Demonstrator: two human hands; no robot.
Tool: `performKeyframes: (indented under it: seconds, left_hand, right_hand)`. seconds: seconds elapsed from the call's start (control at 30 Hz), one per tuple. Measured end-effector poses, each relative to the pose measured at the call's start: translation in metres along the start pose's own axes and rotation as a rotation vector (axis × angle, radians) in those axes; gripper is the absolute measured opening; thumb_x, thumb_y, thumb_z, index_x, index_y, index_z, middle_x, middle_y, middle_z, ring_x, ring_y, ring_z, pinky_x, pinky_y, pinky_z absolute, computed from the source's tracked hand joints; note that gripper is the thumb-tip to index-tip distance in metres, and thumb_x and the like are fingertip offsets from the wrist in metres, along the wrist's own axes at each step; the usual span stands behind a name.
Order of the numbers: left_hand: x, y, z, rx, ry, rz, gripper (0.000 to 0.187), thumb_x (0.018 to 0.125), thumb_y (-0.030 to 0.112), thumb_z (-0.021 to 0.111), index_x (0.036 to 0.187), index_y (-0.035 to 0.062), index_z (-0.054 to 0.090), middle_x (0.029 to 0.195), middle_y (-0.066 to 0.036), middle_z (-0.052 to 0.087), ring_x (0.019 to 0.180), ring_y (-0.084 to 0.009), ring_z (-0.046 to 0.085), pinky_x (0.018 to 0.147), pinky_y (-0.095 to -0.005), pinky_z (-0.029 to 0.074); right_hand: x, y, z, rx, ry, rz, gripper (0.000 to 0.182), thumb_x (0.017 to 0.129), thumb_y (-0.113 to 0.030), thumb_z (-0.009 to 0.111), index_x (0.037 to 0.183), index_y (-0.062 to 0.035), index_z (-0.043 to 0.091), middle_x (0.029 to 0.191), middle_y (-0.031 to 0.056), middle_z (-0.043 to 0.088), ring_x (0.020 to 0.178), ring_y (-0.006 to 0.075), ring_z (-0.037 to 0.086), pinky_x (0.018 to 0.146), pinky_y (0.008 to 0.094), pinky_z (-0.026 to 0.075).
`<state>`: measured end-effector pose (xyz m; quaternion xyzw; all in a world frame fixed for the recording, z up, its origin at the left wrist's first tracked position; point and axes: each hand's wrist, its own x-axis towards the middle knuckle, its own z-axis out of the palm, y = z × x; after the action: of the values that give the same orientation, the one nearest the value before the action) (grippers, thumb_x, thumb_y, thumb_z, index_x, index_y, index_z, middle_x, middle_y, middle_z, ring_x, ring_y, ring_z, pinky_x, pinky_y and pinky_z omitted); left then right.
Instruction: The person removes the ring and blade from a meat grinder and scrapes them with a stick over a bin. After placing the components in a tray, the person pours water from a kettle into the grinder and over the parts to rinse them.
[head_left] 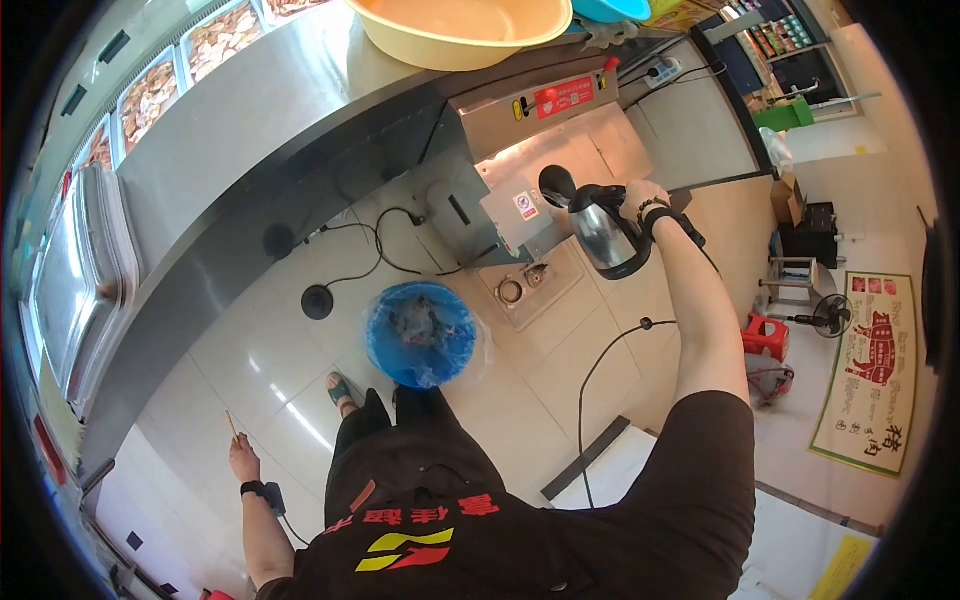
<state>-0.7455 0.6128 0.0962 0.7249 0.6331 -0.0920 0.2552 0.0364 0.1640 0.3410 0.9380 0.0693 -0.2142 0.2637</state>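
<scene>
My right hand is closed round the black handle of an electric kettle, held out to the right with its black lid swung up. The kettle has a shiny metal body and hangs in front of a stainless steel machine. Low on the left, my left hand pinches a thin tan stick pointing upward; its exact kind is too small to tell. A blue-lined bin with dark waste inside stands on the floor just ahead of my feet.
A steel counter curves along the front and left, bearing a large yellow basin and stacked metal trays. Black cables lie on the tiles. A red stool, a fan and a sign board are at right.
</scene>
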Motion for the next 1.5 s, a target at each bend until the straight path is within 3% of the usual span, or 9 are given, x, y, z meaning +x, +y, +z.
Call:
performKeyframes:
  seconds: [0.1,0.17,0.3,0.37,0.83,0.9,1.0,1.27,1.5]
  left_hand:
    - [0.003,-0.014,0.009,0.025,-0.017,-0.002,0.043,0.097,0.035,0.041,0.088,-0.0021,0.06,0.078,-0.022,0.062,0.074,-0.0396,0.06,0.066,-0.0479,0.047]
    - [0.014,-0.043,0.028,-0.004,0.099,0.134,0.038,0.095,0.036,0.046,0.089,0.0009,0.058,0.056,-0.006,0.05,0.041,-0.0182,0.051,0.037,-0.0321,0.044]
    - [-0.004,-0.032,0.026,-0.013,0.092,0.042,0.038,0.095,0.036,0.046,0.092,0.001,0.059,0.057,-0.006,0.051,0.042,-0.018,0.05,0.036,-0.0315,0.044]
    - [-0.016,-0.017,0.019,0.012,0.025,-0.084,0.044,0.097,0.037,0.041,0.089,-0.0023,0.059,0.079,-0.023,0.063,0.073,-0.0402,0.06,0.066,-0.0482,0.046]
    - [-0.037,-0.011,0.041,-0.043,-0.011,-0.172,0.044,0.097,0.039,0.041,0.089,-0.0007,0.059,0.07,-0.018,0.061,0.063,-0.0361,0.059,0.057,-0.0456,0.045]
    - [-0.036,-0.022,0.046,-0.018,-0.012,-0.162,0.045,0.097,0.039,0.041,0.089,-0.0007,0.059,0.069,-0.017,0.061,0.062,-0.0347,0.059,0.056,-0.0447,0.045]
    - [-0.035,-0.032,0.05,-0.034,-0.031,-0.175,0.043,0.097,0.038,0.041,0.09,-0.0007,0.059,0.068,-0.016,0.06,0.061,-0.0328,0.059,0.056,-0.044,0.045]
    - [-0.023,-0.044,0.058,0.001,-0.036,-0.141,0.041,0.097,0.037,0.041,0.091,0.0,0.059,0.069,-0.016,0.06,0.063,-0.0323,0.059,0.057,-0.0437,0.046]
    - [-0.02,-0.001,0.039,-0.076,-0.044,-0.166,0.04,0.097,0.037,0.043,0.092,0.0013,0.059,0.063,-0.013,0.057,0.056,-0.0279,0.057,0.051,-0.0419,0.046]
  right_hand:
    - [0.003,-0.007,-0.005,-0.026,-0.014,-0.002,0.034,0.074,-0.022,0.067,0.104,-0.0053,0.067,0.109,0.0191,0.064,0.104,0.0331,0.062,0.088,0.0402,0.05]
    - [0.009,-0.011,-0.006,-0.068,0.008,-0.046,0.031,0.076,-0.019,0.064,0.103,-0.0053,0.068,0.108,0.0193,0.065,0.103,0.0332,0.062,0.088,0.0403,0.05]
    - [0.025,-0.021,-0.006,-0.091,0.041,-0.055,0.03,0.077,-0.017,0.061,0.103,-0.0053,0.068,0.108,0.0194,0.065,0.103,0.0334,0.062,0.088,0.0405,0.051]
    - [0.031,-0.026,-0.008,-0.123,0.057,-0.1,0.029,0.078,-0.015,0.059,0.103,-0.0049,0.068,0.108,0.0193,0.065,0.103,0.0335,0.062,0.087,0.0409,0.051]
    - [0.061,-0.097,-0.023,-0.43,0.144,-0.347,0.029,0.088,-0.016,0.048,0.104,-0.0028,0.068,0.107,0.0189,0.065,0.098,0.0308,0.065,0.083,0.0387,0.052]
    - [0.061,-0.105,-0.027,-0.448,0.131,-0.355,0.029,0.087,-0.016,0.049,0.103,-0.0033,0.069,0.107,0.0186,0.065,0.099,0.0303,0.065,0.084,0.0381,0.052]
    - [0.062,-0.111,-0.029,-0.421,0.144,-0.326,0.022,0.076,-0.011,0.064,0.096,-0.0038,0.07,0.103,0.0178,0.067,0.097,0.0308,0.065,0.082,0.0373,0.054]
    - [0.073,-0.103,-0.016,-0.467,0.181,-0.343,0.022,0.081,-0.014,0.058,0.098,-0.004,0.07,0.102,0.0174,0.067,0.097,0.0304,0.065,0.082,0.0376,0.053]
    - [0.052,-0.095,-0.027,-0.368,0.109,-0.239,0.024,0.079,-0.014,0.059,0.099,-0.005,0.069,0.104,0.0181,0.066,0.098,0.0328,0.064,0.083,0.0388,0.053]
